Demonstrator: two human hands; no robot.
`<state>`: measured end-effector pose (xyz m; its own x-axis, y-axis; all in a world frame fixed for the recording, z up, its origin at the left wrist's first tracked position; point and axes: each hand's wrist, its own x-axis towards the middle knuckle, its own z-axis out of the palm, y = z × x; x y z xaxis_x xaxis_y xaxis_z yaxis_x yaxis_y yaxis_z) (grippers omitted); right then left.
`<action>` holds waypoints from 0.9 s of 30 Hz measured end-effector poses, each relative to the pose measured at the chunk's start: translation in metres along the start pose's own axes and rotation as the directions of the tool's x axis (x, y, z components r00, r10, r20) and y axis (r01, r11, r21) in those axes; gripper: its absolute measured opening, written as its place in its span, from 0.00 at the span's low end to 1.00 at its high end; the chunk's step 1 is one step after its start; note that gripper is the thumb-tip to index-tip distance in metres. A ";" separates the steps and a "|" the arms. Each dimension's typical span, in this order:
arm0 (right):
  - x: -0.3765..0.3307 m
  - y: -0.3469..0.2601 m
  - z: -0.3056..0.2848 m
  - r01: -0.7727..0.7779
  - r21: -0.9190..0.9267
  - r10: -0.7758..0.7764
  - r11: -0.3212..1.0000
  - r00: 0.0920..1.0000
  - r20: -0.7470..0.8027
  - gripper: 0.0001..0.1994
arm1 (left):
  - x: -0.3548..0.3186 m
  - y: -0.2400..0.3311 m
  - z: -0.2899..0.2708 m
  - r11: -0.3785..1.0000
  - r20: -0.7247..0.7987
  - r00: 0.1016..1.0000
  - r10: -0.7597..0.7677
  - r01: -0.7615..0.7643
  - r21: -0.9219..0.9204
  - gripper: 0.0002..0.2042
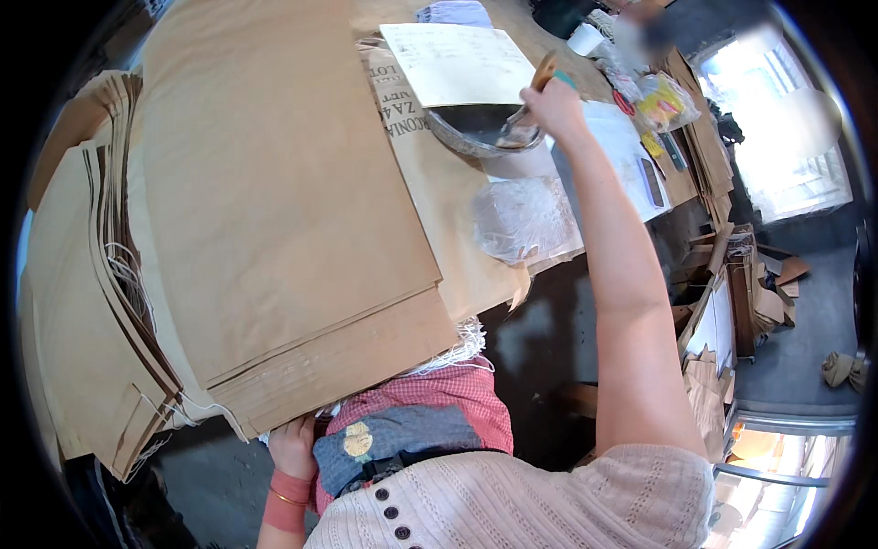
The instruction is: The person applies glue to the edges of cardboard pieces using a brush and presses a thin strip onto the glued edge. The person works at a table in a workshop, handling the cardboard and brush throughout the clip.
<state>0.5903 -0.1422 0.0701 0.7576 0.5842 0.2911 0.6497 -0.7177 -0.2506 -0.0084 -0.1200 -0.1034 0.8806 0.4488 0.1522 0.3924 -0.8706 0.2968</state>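
Observation:
My right hand [558,110] is closed around the wooden handle of a flat brush [543,73]. Its bristle end rests in a round dark bowl [476,145], partly covered by a sheet of written paper [462,64]. My left hand [291,446] is at the near edge of a stack of large brown paper sheets or bags [293,183]; its fingertips are hidden there, so I cannot see whether they grip. The stack's near edges are staggered in thin strips [338,361]. White strings [466,346] hang out beside it.
Another bundle of brown paper bags with strings [101,302] lies at the left. A clear plastic bag [521,218] is near the bowl. Farther right are a phone [651,181], a filled plastic bag [666,102] and a white cup [585,38]. Cardboard pieces [764,293] stand beyond the table.

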 end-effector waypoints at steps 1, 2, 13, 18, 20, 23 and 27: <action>0.001 -0.016 -0.012 -0.018 0.011 0.019 1.000 0.999 -0.026 0.22 | 0.006 0.007 -0.015 0.999 -0.051 0.999 0.006 -0.008 -0.035 0.04; 0.001 -0.034 -0.022 -0.029 0.030 0.030 0.999 0.999 -0.039 0.22 | 0.005 0.011 -0.023 1.000 -0.050 0.999 -0.001 -0.001 -0.030 0.05; -0.248 -0.194 -0.022 0.193 0.877 -0.499 0.441 0.865 0.060 0.11 | -0.003 0.023 -0.070 0.666 0.015 0.928 -0.371 0.278 -0.693 0.02; -0.248 -0.247 0.000 0.568 0.750 -0.830 0.339 0.556 -0.046 0.08 | 0.014 0.006 -0.114 0.939 -0.152 0.936 -0.316 0.287 -0.188 0.06; -0.248 -0.264 0.009 0.593 0.755 -0.852 0.279 0.515 -0.089 0.07 | 0.038 -0.003 -0.117 0.967 -0.226 0.941 -0.253 0.252 -0.032 0.06; -0.247 -0.275 0.011 0.577 0.747 -0.859 0.331 0.512 -0.015 0.08 | 0.065 -0.021 -0.104 0.968 -0.179 0.956 -0.231 0.244 0.058 0.05; -0.248 -0.273 0.000 0.518 0.711 -0.808 0.475 0.576 0.121 0.07 | 0.068 -0.030 -0.096 0.966 -0.148 0.962 -0.229 0.244 0.088 0.04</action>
<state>0.2255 -0.0915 0.0666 -0.0812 0.9626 0.2585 0.7457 0.2307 -0.6250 0.0139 -0.0437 -0.0117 0.7177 0.6612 0.2182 0.6170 -0.7492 0.2408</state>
